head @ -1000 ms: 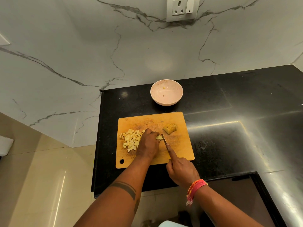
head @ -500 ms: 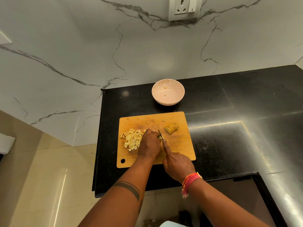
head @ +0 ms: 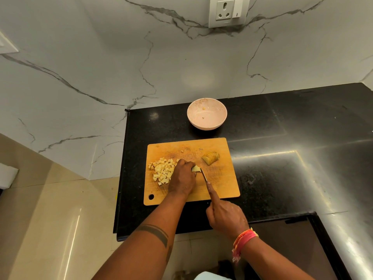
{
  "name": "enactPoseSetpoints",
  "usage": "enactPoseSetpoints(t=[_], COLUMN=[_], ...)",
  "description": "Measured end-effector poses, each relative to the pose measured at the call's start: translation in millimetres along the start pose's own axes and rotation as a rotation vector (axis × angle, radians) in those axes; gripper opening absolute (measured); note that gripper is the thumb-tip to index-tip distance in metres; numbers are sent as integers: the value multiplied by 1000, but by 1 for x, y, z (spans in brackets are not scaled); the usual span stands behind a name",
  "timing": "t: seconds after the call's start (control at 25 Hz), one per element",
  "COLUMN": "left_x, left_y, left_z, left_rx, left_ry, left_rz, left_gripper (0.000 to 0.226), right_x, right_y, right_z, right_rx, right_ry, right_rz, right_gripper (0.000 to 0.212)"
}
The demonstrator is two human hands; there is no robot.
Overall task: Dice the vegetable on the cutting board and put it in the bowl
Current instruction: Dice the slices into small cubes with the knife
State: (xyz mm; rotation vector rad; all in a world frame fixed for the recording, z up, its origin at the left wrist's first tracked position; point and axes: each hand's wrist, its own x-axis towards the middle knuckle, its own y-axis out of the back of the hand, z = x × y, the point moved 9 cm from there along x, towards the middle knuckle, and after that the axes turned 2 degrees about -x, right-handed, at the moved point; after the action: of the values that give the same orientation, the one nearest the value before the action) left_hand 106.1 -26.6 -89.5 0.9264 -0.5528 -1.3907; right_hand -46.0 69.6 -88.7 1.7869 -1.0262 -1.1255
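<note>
A wooden cutting board [head: 222,186] lies on the black counter. On its left part sits a pile of pale diced potato [head: 162,170]. My left hand [head: 182,178] holds a small potato piece [head: 195,169] down with curled fingers. My right hand [head: 225,216] grips a knife [head: 203,175], index finger stretched along its spine, the blade against that piece. A sliced potato chunk [head: 211,158] rests at the board's upper right. The pink bowl [head: 206,126] stands behind the board with only a few crumbs inside.
The black counter [head: 282,158] stretches to the right and ends at an edge just left of the board, above a beige floor. A marble wall with a socket [head: 229,12] rises behind. A dark recess [head: 282,249] lies at the lower right.
My right hand has drawn back toward me with the knife after pushing forward half a second ago. My left hand stays on the potato piece.
</note>
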Motion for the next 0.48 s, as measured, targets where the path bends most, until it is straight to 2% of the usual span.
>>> enactPoseSetpoints(t=[0.32,0.48], left_x=[1,2], left_y=[2,4], left_z=[-2,-1], left_rx=[-15,-5], left_ry=[49,63], left_rz=[31,35], left_gripper=[27,26], right_x=[36,30], right_y=[9,-1], right_z=[-20,-16], right_rx=[-2,-22], right_ry=[43,52], right_rz=[-9,-42], right_gripper=[71,76])
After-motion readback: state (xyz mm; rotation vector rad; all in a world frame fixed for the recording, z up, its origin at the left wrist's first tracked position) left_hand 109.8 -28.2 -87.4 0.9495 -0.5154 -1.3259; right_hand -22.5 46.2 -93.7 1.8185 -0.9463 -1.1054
